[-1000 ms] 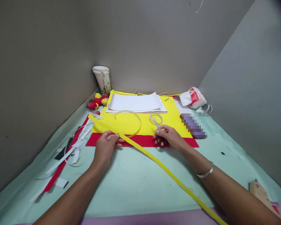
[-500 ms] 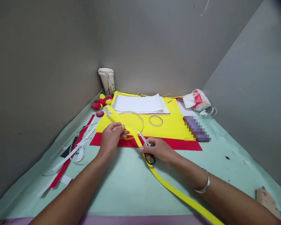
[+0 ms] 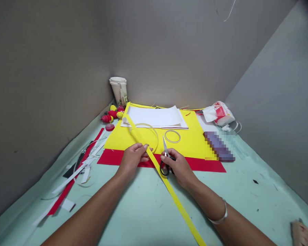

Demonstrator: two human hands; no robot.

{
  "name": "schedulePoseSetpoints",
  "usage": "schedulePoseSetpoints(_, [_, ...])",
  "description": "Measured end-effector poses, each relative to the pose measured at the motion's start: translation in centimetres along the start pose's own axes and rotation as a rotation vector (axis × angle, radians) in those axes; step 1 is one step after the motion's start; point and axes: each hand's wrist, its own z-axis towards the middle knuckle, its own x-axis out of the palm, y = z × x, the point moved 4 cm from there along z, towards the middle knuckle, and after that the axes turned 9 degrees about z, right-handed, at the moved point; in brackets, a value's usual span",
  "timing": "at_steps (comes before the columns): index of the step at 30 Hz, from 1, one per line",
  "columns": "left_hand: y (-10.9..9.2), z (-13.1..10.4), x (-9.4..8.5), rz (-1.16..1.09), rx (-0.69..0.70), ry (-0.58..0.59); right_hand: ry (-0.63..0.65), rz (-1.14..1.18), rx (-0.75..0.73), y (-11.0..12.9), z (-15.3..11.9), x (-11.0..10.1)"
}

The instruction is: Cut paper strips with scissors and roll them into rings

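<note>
My left hand (image 3: 133,158) pinches a long yellow strip (image 3: 178,203) that runs from the yellow sheet down past the front edge of view. Fine cuts or ridges show along the part of the strip just below my fingertips. In my right hand (image 3: 178,166) is a pair of scissors (image 3: 165,146) with black handles, its blades together and pointing away from me. The blades stand to the right of the strip, apart from it; the handle loop lies close over the strip. A thin pale loop (image 3: 156,136) rests behind my left hand.
Yellow sheet (image 3: 192,143) and red sheet (image 3: 205,165) lie under white paper (image 3: 154,116). Left are paper scraps (image 3: 72,181), red-and-yellow bundles (image 3: 107,118) and a paper cup (image 3: 118,91). A tape ring (image 3: 172,141), blurred purple object (image 3: 220,147) and tissue pack (image 3: 223,114) lie right.
The scissors have moved right, off the strip, and their blades have come together. My left hand has shifted slightly right and nearer along the strip, which now runs straighter.
</note>
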Motion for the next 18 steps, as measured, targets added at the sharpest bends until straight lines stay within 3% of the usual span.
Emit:
schedulePoseSetpoints(6, [-0.1, -0.3, 0.1, 0.118, 0.071, -0.035, 0.017, 0.261, 0.089, 0.8, 1.0, -2.2])
schedulePoseSetpoints(13, [-1.9, -1.8, 0.4, 0.335, 0.317, -0.100, -0.037, 0.100, 0.034, 0.7, 1.2, -2.6])
schedulePoseSetpoints(15, [-2.1, -2.2, 0.7, 0.278, 0.314, -0.102, -0.043, 0.083, 0.033, 0.7, 1.2, -2.4])
schedulePoseSetpoints(18, [-1.0, -2.3, 2.1, 0.098, 0.177, 0.063, -0.021, 0.055, 0.028, 0.6, 1.2, -2.2])
